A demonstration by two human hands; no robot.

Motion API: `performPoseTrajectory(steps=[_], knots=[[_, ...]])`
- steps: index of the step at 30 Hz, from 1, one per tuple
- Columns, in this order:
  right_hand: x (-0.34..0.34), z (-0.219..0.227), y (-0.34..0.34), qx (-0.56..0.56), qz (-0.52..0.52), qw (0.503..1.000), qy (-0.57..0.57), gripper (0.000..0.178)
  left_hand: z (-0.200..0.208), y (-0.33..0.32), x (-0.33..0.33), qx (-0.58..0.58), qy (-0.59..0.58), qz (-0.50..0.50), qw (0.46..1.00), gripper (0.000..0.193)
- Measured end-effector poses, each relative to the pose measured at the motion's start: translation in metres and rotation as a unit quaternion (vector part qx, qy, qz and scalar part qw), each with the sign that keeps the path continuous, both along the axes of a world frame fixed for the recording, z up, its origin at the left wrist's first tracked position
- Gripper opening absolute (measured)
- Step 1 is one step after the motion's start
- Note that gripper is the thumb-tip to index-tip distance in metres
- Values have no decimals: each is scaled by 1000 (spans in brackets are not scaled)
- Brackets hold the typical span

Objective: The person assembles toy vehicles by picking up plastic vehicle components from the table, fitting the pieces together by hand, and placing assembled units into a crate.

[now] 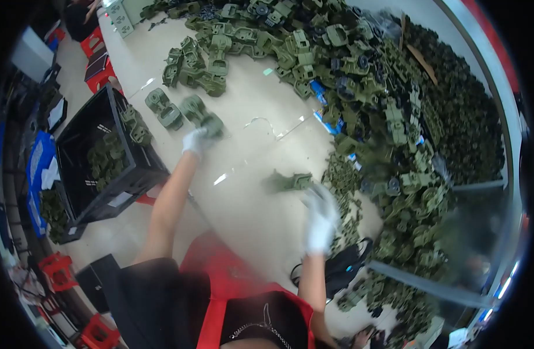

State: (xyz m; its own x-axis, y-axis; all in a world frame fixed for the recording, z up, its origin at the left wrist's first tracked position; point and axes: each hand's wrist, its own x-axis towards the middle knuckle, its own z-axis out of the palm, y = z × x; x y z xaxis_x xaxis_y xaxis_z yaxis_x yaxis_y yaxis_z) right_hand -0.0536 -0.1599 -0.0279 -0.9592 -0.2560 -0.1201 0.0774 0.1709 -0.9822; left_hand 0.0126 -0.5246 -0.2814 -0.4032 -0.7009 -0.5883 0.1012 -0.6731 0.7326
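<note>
My left hand (198,141), in a white glove, has its fingers closed on the near end of an olive-green plastic toy vehicle body (195,109). Just left of that lies a second green vehicle body (162,109), flat on the pale table (238,148). My right hand (321,218), also gloved in white, is smeared by motion, so its grip is unclear. Close to its fingertips is another green vehicle part (291,181), blurred at its left end; whether the fingers touch it does not show.
A black crate (113,166) with green parts stands left of the table. Green vehicle parts (214,49) are heaped along the far side and the right. Small green pieces (344,200) and a black bag (344,269) lie by my right arm. Red stools (59,271) stand at left.
</note>
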Motion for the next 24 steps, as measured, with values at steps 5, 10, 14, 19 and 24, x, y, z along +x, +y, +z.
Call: performPoseTrajectory(steps=[5,10,14,19,24], knots=[[-19,-126,-133,278,248,920,120,54,66,112,60,28,58,-201,977,34],[26,-193,-121,3,331,925,-188,69,51,140,108,-38,-54,-290,955,55],[83,-174,-71,227,298,916,-144,70,105,164,79,-110,-26,-386,915,99],[103,-152,21,-110,238,925,-274,45,147,205,58,-133,47,-602,786,113],[68,-133,70,70,211,916,-334,50,133,152,53,171,177,-554,795,110]])
